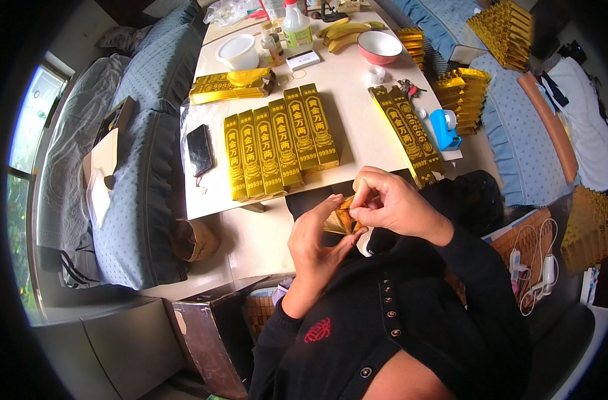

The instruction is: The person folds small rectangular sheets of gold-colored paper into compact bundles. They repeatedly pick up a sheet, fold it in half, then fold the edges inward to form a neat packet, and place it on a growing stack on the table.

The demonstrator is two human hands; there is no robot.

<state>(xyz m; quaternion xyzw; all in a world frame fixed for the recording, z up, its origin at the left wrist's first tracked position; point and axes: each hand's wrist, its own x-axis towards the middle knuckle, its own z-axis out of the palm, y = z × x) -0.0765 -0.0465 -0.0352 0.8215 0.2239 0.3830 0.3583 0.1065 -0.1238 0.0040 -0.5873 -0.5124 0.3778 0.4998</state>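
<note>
Just off the near table edge, a gold paper box (340, 223) sits end-up between my hands, its flaps partly folded. My left hand (311, 240) grips the box's side, thumb at the top and fingers below. With thumb and forefinger, my right hand (401, 205) pinches a flap at the open end. Several finished-looking gold boxes (279, 145) lie side by side on the white table (351, 145), all bearing printed writing. To the right are flat gold box blanks (406, 130) that overhang the near edge. The far end of the held box is hidden by my hands.
A blue tape dispenser (447, 131) and keys (411, 89) are at the table's right. A black phone (200, 149) lies left, below a stack of gold blanks (231, 86). Bowls, bananas (344, 34) and bottles stand farther back. More gold boxes (461, 97) rest beside the table.
</note>
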